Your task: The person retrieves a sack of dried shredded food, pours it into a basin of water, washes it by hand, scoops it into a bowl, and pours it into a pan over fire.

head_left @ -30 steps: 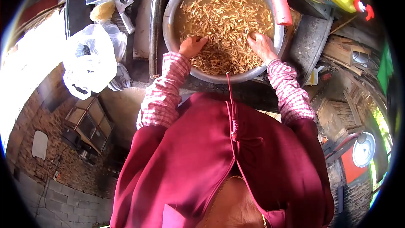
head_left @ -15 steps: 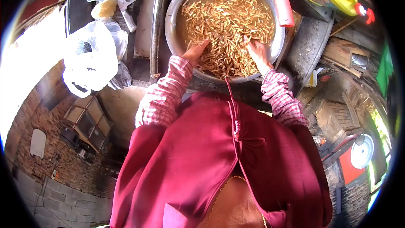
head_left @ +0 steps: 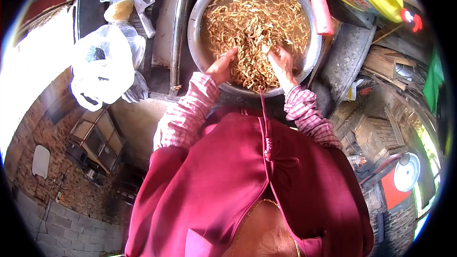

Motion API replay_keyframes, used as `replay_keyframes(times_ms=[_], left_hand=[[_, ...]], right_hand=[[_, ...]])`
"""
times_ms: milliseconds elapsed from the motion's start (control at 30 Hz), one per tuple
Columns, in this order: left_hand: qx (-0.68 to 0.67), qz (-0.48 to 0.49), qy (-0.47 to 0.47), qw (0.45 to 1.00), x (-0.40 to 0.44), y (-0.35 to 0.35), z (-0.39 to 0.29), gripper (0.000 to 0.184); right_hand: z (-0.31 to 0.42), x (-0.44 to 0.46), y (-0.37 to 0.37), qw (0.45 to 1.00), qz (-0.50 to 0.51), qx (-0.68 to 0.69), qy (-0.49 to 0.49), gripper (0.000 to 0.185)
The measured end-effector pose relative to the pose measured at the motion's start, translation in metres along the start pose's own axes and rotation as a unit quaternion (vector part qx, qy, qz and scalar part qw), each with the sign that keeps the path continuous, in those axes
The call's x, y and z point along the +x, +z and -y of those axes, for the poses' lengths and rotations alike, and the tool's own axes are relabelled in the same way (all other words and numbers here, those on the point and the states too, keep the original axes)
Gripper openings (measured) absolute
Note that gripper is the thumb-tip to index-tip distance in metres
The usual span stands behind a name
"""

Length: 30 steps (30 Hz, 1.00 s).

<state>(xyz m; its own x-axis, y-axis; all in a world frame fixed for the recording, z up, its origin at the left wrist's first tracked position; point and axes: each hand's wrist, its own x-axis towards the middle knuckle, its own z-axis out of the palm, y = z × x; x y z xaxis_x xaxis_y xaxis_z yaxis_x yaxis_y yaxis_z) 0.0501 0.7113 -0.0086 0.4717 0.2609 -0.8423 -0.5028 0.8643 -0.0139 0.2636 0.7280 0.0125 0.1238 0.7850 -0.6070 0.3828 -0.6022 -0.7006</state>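
A wide metal basin [head_left: 314,50] holds brownish water with many thin, tan-brown strips [head_left: 254,28] that look like dried vegetable. At the near left inside the basin, my left hand [head_left: 222,68] has its thumb up, its fingers sunk among the strips. Opposite it, my right hand [head_left: 282,65] is curled against the same heap, thumb on top and fingertips partly covered. Between the two hands a dense mound of strips is pressed together.
A red-handled plastic scoop [head_left: 320,12] with more strips rests at the basin's far right, near a yellow bottle [head_left: 386,4]. Left of the basin are a metal bar [head_left: 178,33], a knife [head_left: 144,16], a yellowish sponge-like lump [head_left: 119,11] and a white plastic bag [head_left: 104,64].
My hands have come closer together, the right one shifting left and the left one slightly right. The strips between them are bunched into a narrower mound, and more water shows at the right.
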Motion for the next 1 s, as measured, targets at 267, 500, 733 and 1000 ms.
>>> replay_keyframes(times_ms=[267, 500, 733, 1000], left_hand=[[-0.03, -0.011, 0.049, 0.998, -0.028, 0.006, -0.003, 0.055], [-0.015, -0.011, 0.082, 0.996, -0.079, 0.051, -0.017, 0.057], [-0.013, 0.004, 0.066, 0.998, -0.076, 0.048, -0.003, 0.058], [-0.03, 0.037, 0.093, 0.995, -0.098, 0.075, -0.005, 0.054]], right_hand=[[0.01, -0.013, 0.014, 0.989, -0.054, -0.028, -0.135, 0.044], [0.056, -0.029, -0.005, 0.989, -0.032, 0.07, -0.129, 0.045], [0.036, -0.016, -0.008, 0.991, -0.055, -0.013, -0.121, 0.066], [0.066, -0.031, -0.025, 0.971, -0.03, 0.032, -0.235, 0.044]])
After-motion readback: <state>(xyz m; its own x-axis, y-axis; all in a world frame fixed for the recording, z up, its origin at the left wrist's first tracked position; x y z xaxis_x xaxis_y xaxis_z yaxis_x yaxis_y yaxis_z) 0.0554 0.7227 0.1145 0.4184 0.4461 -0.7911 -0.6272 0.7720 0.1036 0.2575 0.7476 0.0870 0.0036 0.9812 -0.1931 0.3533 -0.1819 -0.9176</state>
